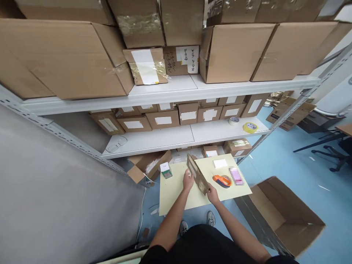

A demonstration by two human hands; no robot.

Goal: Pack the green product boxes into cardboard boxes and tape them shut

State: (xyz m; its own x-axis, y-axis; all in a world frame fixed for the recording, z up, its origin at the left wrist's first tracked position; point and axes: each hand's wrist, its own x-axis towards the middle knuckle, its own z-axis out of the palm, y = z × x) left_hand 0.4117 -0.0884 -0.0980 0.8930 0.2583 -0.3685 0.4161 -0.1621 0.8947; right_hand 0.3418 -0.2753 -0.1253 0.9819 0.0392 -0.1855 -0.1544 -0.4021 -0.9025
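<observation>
A flat brown cardboard box [198,175] is tilted on edge above the pale yellow tabletop [176,198], with a pale label strip and shiny tape on its side. My right hand [213,194] grips its near end. Against its left face is my left hand [188,180], fingers bent and holding it; part of their grip is hidden. To the right lies an orange and dark tape dispenser [222,180], with a white sheet [220,163] behind it. A pink item [237,176], blurred out, is at the right. On the left sits a small white and green box [166,170].
Metal shelving [176,90] with stacked cardboard boxes rises ahead. Tape rolls [250,127] and glasses [117,144] lie on its middle shelf. A large open carton [283,216] stands on the floor at right, an open box [150,167] at left. A grey wall [68,183] borders the left.
</observation>
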